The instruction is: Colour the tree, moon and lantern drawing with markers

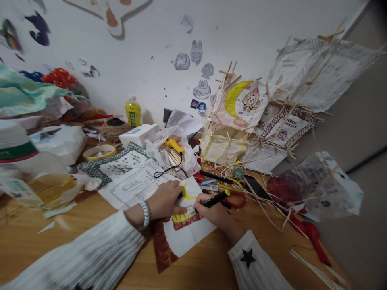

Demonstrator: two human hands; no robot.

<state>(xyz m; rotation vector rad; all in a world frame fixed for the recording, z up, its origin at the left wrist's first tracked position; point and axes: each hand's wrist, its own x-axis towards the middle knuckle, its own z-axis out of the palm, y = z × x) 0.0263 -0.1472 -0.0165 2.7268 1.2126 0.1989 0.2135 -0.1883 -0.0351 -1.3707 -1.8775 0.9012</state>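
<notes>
My right hand (214, 210) is closed round a black marker (217, 199) with a yellow end. The marker's tip meets a white sheet of paper (189, 237) on the wooden table. On the sheet are a yellow crescent, a row of yellow blocks over a brown-red band, and a dark red area at the lower left corner. My left hand (165, 200), with a pale bead bracelet, rests on the sheet's left edge. Its fingers are curled, and a small dark thing shows at the fingertips, too hidden to name. Drawn sheets (133, 183) lie beyond my left hand.
Scissors (237, 198), a phone (256, 188) and pens crowd the far side of the sheet. Behind stand a plastic bag with a yellow glue gun (173, 145), a tape roll (99, 152), a yellow bottle (133, 110) and stick-framed paper lanterns (242, 100). A large jug (45, 177) is left.
</notes>
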